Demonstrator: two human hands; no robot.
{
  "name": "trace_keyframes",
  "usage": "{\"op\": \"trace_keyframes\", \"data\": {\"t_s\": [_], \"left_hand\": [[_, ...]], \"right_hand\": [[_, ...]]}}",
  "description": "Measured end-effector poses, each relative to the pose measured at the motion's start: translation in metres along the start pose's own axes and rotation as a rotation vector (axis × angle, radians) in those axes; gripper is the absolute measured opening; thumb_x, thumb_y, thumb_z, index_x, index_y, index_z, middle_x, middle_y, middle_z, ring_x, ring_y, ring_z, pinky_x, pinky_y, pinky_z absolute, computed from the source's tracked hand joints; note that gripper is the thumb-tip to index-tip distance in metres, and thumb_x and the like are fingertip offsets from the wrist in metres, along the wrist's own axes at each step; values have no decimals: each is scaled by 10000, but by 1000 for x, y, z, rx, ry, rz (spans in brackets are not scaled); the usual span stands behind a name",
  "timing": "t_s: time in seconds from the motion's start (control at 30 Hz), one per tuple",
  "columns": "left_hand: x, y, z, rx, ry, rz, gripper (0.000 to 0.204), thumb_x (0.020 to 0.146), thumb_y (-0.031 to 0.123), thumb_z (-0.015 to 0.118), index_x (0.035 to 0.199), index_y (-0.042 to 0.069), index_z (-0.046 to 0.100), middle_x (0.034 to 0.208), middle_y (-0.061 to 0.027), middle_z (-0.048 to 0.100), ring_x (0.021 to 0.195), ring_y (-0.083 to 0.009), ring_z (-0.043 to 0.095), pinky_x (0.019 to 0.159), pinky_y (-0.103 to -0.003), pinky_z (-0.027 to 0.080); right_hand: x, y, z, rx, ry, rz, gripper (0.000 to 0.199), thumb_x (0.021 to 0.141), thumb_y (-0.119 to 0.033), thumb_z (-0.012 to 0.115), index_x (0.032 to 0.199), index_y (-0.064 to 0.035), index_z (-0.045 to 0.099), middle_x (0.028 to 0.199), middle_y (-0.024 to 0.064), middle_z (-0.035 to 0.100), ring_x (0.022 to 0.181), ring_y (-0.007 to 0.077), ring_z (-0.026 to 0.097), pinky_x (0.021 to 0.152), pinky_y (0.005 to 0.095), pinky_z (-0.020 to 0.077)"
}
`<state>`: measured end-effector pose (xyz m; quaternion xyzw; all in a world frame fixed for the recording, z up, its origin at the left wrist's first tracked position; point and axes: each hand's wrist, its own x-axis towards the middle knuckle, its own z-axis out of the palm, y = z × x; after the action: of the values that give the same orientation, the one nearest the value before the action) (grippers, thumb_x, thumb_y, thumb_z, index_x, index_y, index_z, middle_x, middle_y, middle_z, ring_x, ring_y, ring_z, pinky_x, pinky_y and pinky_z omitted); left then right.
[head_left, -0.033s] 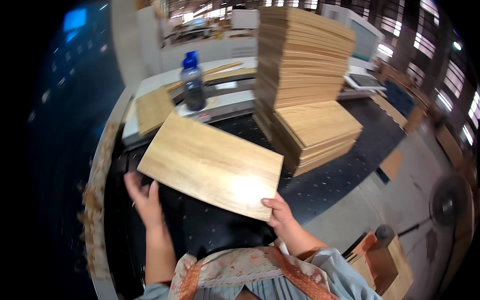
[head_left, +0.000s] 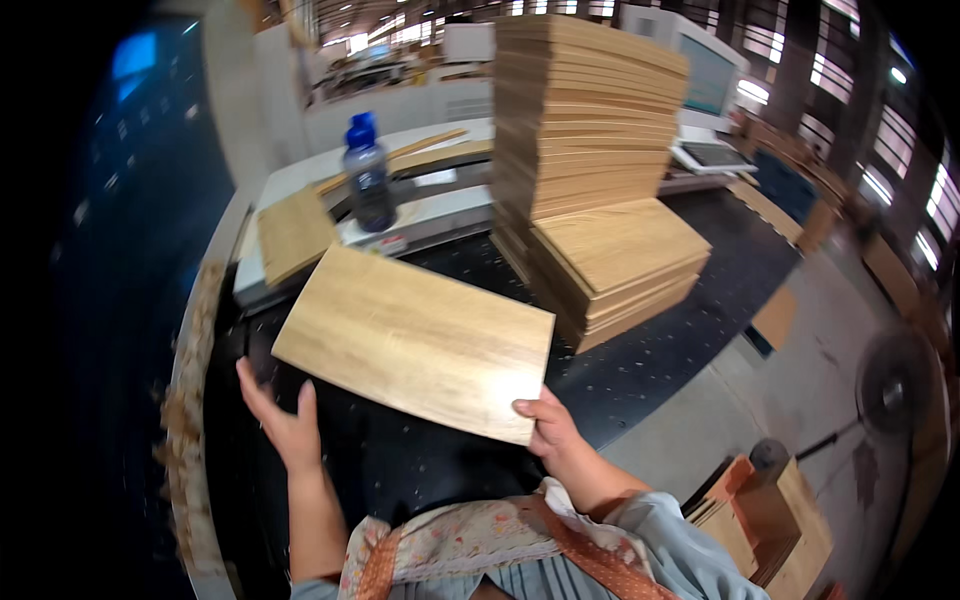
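Mid-transfer: right hand (head_left: 548, 425) pinches the panel (head_left: 415, 338) at its near corner, left hand (head_left: 280, 420) spread, apparently just off its edge; next needs support over the counter (head_left: 650, 350).

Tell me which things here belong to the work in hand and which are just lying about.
In hand: pale rectangular wooden board, right hand, left hand, tall stack of matching boards, low stack.
Lying about: blue-capped plastic bottle, black floor fan.
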<state>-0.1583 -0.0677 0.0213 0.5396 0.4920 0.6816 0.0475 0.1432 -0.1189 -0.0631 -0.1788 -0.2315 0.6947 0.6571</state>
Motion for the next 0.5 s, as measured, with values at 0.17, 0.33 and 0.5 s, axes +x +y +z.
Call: {"op": "trace_keyframes", "data": {"t_s": [0.17, 0.33, 0.5], "left_hand": [[-20, 36, 12, 622, -1030, 687, 889, 526, 232, 832, 1310, 132, 425, 1432, -156, 313, 1350, -394, 227, 1071, -633, 97], [-21, 5, 28, 539, -776, 760, 512, 777, 105, 616, 1266, 34, 482, 1330, -183, 455, 1242, -383, 410, 1054, -549, 262], [-11, -7, 40, -114, -404, 261, 348, 897, 129, 552, 1175, -79, 525, 1179, -176, 575, 1032, -289, 576, 928, -375, 430]], "right_hand": [[4, -4, 5, -33, -81, 4, 507, 775, 37, 551, 1268, 0, 440, 1223, 138, 546, 1115, 256, 543, 967, 399, 426], [4, -11, 44, -251, -230, -96, 537, 842, -119, 610, 1308, -5, 371, 1284, 126, 485, 1162, 210, 493, 994, 349, 387], [13, -37, 86, -357, -700, -128, 779, 863, -353, 614, 1447, -76, 177, 1434, 175, 323, 1338, 229, 282, 1025, 411, 306]]}}
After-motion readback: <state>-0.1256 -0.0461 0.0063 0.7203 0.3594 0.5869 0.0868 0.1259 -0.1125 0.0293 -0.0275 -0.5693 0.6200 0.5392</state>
